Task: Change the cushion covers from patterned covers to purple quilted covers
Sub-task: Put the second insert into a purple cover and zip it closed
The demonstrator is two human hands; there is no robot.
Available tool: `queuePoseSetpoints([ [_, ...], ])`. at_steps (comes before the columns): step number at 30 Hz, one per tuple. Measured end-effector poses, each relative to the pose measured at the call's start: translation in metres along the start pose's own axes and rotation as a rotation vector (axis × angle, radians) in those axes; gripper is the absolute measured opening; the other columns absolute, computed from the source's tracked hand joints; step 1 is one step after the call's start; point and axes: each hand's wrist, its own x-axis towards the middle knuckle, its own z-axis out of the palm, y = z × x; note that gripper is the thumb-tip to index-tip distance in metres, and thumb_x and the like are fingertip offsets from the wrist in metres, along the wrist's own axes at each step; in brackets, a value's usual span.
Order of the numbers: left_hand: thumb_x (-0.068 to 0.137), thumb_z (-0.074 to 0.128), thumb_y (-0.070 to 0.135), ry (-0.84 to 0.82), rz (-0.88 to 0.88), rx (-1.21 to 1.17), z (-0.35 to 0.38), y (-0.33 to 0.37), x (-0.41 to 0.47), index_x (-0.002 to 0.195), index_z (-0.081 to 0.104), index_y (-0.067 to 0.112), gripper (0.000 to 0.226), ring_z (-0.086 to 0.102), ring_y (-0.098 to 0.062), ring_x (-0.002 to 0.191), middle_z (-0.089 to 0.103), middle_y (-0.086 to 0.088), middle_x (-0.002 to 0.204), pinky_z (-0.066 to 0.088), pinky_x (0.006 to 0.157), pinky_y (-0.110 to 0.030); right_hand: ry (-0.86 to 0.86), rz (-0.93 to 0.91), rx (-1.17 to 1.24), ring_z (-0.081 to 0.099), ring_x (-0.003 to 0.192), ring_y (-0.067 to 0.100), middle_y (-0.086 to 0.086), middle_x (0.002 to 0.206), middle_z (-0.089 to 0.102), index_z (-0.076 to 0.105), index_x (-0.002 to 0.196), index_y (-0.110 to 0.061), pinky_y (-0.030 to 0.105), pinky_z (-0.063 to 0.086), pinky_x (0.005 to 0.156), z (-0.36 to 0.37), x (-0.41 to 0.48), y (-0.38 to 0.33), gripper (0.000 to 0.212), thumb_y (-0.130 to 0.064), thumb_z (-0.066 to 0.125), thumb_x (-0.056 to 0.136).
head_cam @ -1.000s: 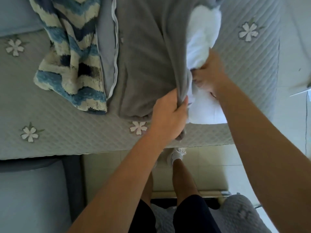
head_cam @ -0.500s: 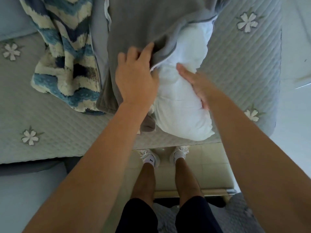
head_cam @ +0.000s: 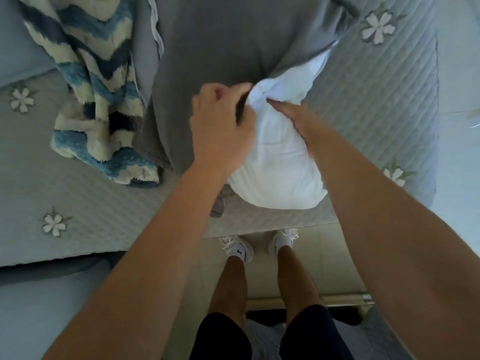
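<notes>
At six o'clock the person's white shoes (head_cam: 237,249) stand on pale floor tiles (head_cam: 324,255), close against the edge of a quilted bedspread (head_cam: 91,203) stitched with white flowers. Just beyond, at centre, the white cushion insert (head_cam: 278,172) lies on the bedspread. Its near end bulges free and its far end is tucked into the mouth of a grey cover (head_cam: 220,48) that runs off toward twelve. The right hand (head_cam: 298,118) lies flat on the insert, fingers straight, pressing it down. The left hand (head_cam: 220,131) is curled round what looks like the cover's open hem, though blur hides the exact pinch. The insert should be light, soft and springy, best squeezed by its bulk. The limp cover is best taken at the hem beside the opening. At ten o'clock a blue chevron cover (head_cam: 98,100) lies crumpled.
</notes>
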Motion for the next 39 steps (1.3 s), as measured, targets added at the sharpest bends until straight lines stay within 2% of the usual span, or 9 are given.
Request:
queuePoseSetpoints([
  [5, 0.086, 0.045, 0.068, -0.124, -0.296, -0.253, 0.001, -0.04, 0.014, 0.15, 0.03, 0.034, 0.074, 0.028, -0.016, 0.143, 0.028, -0.001, 0.156, 0.028, 0.117, -0.042, -0.128, 0.093, 0.098, 0.071, 0.098, 0.019, -0.003, 0.112, 0.071, 0.053, 0.134, -0.026, 0.032, 0.058, 0.075, -0.003, -0.018, -0.002, 0.08, -0.05, 0.086, 0.066],
  [9, 0.085, 0.05, 0.072, -0.136, -0.367, -0.673, -0.004, -0.008, 0.015, 0.148, 0.037, 0.033, 0.075, 0.038, 0.005, 0.131, 0.039, 0.016, 0.151, 0.032, 0.112, -0.023, -0.06, -0.124, -0.049, 0.063, 0.106, 0.013, -0.006, 0.122, 0.06, 0.037, 0.139, -0.022, 0.031, 0.055, 0.086, 0.0, -0.038, -0.035, 0.094, -0.037, 0.09, 0.063],
  [16, 0.09, 0.022, 0.075, -0.386, -0.391, -1.356, -0.018, 0.05, 0.016, 0.137, 0.054, 0.019, 0.079, 0.054, -0.02, 0.127, 0.06, -0.003, 0.135, 0.036, 0.113, -0.042, 0.41, -0.724, -0.49, 0.055, 0.09, -0.003, -0.018, 0.101, 0.049, 0.032, 0.11, -0.02, 0.013, 0.047, 0.078, -0.017, -0.144, -0.129, 0.081, -0.045, 0.088, 0.058],
  [19, 0.084, 0.027, 0.082, -0.355, -0.447, -1.48, -0.019, 0.054, 0.021, 0.134, 0.058, 0.019, 0.086, 0.049, -0.028, 0.129, 0.054, -0.008, 0.139, 0.034, 0.11, -0.044, 0.308, -0.617, -0.622, 0.047, 0.115, 0.007, -0.007, 0.129, 0.044, 0.029, 0.131, -0.014, 0.021, 0.04, 0.098, -0.007, -0.162, -0.134, 0.097, -0.06, 0.082, 0.064],
  [21, 0.085, 0.025, 0.083, -0.288, -0.506, -1.517, -0.018, 0.043, 0.023, 0.135, 0.056, 0.021, 0.085, 0.052, -0.028, 0.126, 0.057, -0.007, 0.136, 0.038, 0.107, -0.045, 0.047, -0.329, -0.571, 0.034, 0.135, 0.013, -0.005, 0.155, 0.026, 0.013, 0.153, -0.019, 0.033, 0.034, 0.11, 0.011, -0.149, -0.13, 0.11, -0.067, 0.071, 0.073],
  [23, 0.088, 0.018, 0.08, -0.273, -0.489, -1.482, -0.016, 0.021, 0.02, 0.137, 0.053, 0.023, 0.083, 0.059, -0.028, 0.121, 0.062, -0.008, 0.131, 0.044, 0.105, -0.047, -0.104, -0.189, -0.513, 0.046, 0.126, 0.01, -0.008, 0.153, 0.034, 0.027, 0.153, -0.023, 0.031, 0.039, 0.105, 0.02, -0.12, -0.113, 0.075, -0.052, 0.059, 0.091],
  [26, 0.088, 0.024, 0.08, -0.266, -0.522, -1.247, -0.011, -0.026, 0.012, 0.131, 0.058, 0.032, 0.073, 0.064, -0.02, 0.114, 0.067, 0.002, 0.124, 0.047, 0.101, -0.044, 0.195, -0.34, -0.792, 0.056, 0.096, 0.019, 0.001, 0.107, 0.059, 0.062, 0.115, -0.015, 0.02, 0.036, 0.08, 0.011, -0.07, -0.069, 0.024, -0.017, 0.045, 0.099],
  [32, 0.066, 0.07, 0.076, -0.299, -0.709, -0.867, 0.003, -0.082, -0.009, 0.141, 0.045, 0.033, 0.089, 0.057, -0.016, 0.123, 0.06, 0.012, 0.131, 0.039, 0.11, -0.044, 0.485, -0.407, -0.965, 0.056, 0.105, 0.025, 0.006, 0.117, 0.055, 0.057, 0.123, -0.02, 0.03, 0.038, 0.075, 0.007, -0.067, 0.008, 0.037, -0.043, 0.056, 0.093],
  [39, 0.054, 0.095, 0.038, -0.154, -0.574, -0.787, 0.03, -0.083, -0.033, 0.134, 0.052, 0.026, 0.091, 0.061, -0.008, 0.112, 0.062, 0.011, 0.127, 0.053, 0.096, -0.037, 0.578, -0.36, -0.897, 0.061, 0.096, 0.032, 0.007, 0.109, 0.062, 0.044, 0.131, -0.028, 0.036, 0.042, 0.074, -0.012, -0.081, 0.051, 0.045, -0.056, 0.047, 0.096],
])
